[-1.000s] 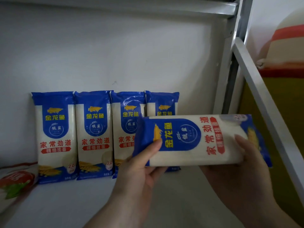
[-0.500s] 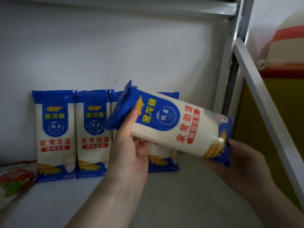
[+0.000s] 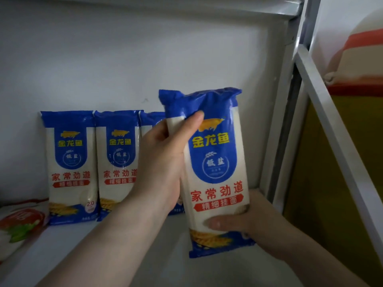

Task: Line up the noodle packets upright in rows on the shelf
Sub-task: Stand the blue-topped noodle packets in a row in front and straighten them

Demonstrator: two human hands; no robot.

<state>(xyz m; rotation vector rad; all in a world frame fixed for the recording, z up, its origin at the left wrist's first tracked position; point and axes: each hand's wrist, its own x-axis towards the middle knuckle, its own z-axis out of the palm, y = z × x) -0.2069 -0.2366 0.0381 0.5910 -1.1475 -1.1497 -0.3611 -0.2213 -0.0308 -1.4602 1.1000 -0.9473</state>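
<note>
In front of the white shelf, seen from the head camera, the held noodle packet stands nearly upright: its long axis runs top to bottom, the blue sealed end up and leaning slightly left, the wheat-print end down, printed face toward the camera. It hangs above the shelf board, not resting on it, just right of the standing row. The left hand reaches up from lower left, forearm slanting, and is clamped on the packet's upper left edge, thumb pressed across the blue top, fingers hidden behind. The right hand comes in from lower right and cups the lower part, thumb lying flat across the front. Against the back wall the first packet and second packet stand upright side by side, touching; a third packet shows only partly behind the left hand
</note>
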